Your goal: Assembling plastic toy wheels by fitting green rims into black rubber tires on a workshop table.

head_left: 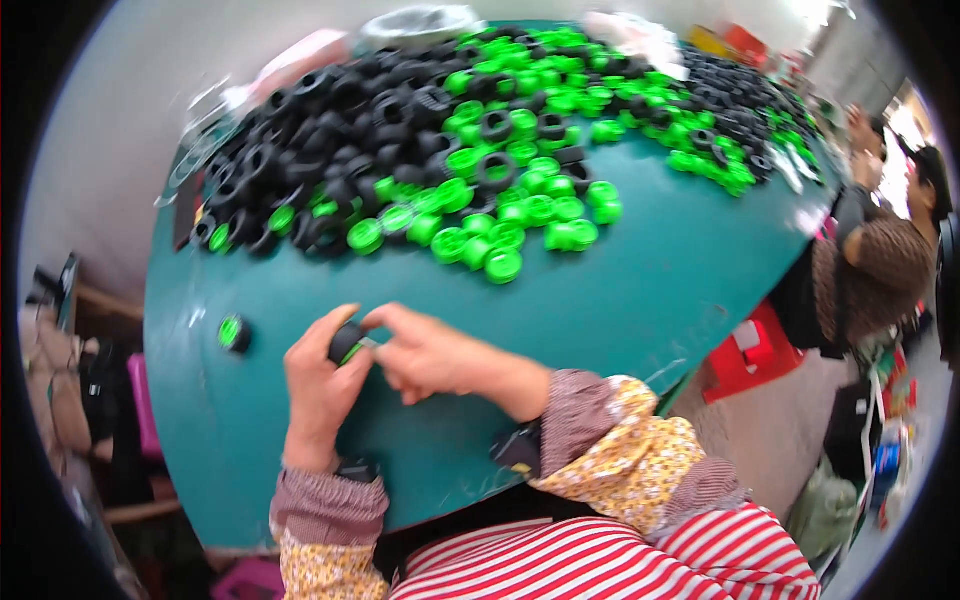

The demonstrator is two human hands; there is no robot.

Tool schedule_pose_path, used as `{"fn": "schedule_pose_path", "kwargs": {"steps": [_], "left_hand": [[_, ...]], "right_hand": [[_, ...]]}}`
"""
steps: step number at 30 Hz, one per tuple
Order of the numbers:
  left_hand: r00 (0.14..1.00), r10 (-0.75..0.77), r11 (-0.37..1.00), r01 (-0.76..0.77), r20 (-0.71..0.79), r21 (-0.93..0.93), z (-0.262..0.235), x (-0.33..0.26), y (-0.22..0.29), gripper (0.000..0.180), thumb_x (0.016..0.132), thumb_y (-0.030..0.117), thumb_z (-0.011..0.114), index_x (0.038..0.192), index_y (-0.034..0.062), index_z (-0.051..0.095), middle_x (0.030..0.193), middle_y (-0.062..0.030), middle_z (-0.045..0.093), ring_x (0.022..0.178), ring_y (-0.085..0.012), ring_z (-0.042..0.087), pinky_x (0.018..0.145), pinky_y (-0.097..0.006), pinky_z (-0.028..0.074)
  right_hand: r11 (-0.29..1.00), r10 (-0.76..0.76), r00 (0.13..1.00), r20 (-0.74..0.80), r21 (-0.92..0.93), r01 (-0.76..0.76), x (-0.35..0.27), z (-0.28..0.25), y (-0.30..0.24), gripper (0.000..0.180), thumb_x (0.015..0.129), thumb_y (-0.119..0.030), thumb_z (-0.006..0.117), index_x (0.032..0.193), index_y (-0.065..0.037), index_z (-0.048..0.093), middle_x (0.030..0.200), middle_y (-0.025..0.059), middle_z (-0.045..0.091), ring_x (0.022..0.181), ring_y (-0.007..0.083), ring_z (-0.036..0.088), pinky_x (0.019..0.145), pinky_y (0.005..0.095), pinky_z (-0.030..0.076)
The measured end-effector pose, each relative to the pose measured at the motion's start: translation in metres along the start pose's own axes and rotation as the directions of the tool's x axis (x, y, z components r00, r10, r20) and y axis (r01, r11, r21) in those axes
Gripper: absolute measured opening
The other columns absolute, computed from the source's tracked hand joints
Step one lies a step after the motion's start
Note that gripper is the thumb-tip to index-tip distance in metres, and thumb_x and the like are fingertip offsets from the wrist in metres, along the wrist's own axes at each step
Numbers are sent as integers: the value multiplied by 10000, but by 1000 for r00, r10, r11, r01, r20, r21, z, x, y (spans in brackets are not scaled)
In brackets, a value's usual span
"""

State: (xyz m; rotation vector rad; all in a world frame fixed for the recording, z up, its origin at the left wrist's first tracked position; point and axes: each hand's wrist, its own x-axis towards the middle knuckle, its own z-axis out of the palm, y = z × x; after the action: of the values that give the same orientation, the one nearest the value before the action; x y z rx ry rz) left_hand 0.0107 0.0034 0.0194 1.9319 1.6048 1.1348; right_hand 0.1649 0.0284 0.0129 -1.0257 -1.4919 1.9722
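Head view, frame centre-left: my left hand [318, 385] pinches the black tyre [346, 343] while my right hand [425, 352] fingertips clamp its green hub (best pressed in squarely, I'd judge), above the table [620, 300].

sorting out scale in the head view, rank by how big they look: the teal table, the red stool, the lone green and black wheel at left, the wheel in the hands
1. teal table
2. red stool
3. and 4. lone wheel and held wheel: they look about alike, and the hands hide part of the held one, so no ranking.
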Motion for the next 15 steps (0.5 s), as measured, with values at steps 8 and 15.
{"fn": "schedule_pose_path", "kwargs": {"steps": [8,15], "left_hand": [[999,-32,962,35,15,-272,-1,-2,-4,312,709,36,624,1006,14,530,786,-77,576,692,-107,548,627,-223,451],[993,-104,970,114,56,-215,3,0,-4,263,732,57,598,976,6,513,754,-84,563,656,-123,541,604,-245,449]], "right_hand": [[776,-508,851,-134,-499,385,1,5,11,398,835,-66,450,1228,-56,394,681,175,591,577,306,589,505,367,448],[669,-539,830,-146,-672,317,-2,7,10,377,831,-56,463,1206,-63,428,735,203,592,639,367,575,557,438,454]]}}
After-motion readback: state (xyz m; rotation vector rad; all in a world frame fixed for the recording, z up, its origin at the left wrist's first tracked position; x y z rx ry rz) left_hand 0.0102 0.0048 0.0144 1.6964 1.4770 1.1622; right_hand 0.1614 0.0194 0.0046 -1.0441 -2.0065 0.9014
